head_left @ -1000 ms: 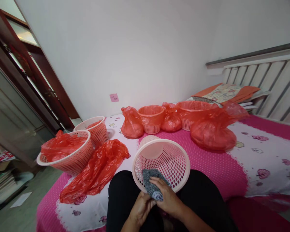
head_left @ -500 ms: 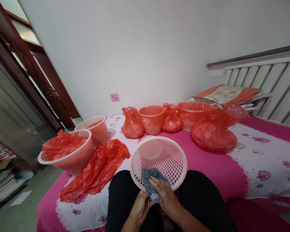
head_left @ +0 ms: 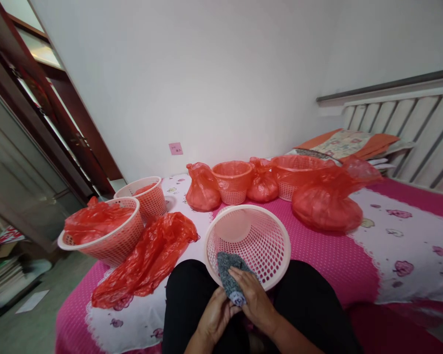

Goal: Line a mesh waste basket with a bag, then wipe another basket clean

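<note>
A pale pink plastic basket [head_left: 266, 231] with a holed wall lies tilted between my knees, its mouth facing me. My right hand [head_left: 253, 297] presses a grey speckled cloth [head_left: 229, 268] against the inside of the near rim, fingers closed over it. The cloth has a pale patterned end that hangs toward my left hand. My left hand [head_left: 214, 314] is at the near lower rim with its fingers curled; the cloth and rim partly hide what they grip.
A loose red plastic bag [head_left: 151, 263] lies left of my knees. Beyond it stand two pink baskets holding red bags [head_left: 99, 221]. Along the wall are knotted red bags [head_left: 203, 189] and bag-covered baskets [head_left: 233, 184]. A large filled red bag [head_left: 327, 206] sits right on the bed [head_left: 354, 260].
The basket has shifted slightly right and up. My right hand and the cloth have moved up a little along the rim. The surrounding bags and baskets are unchanged.
</note>
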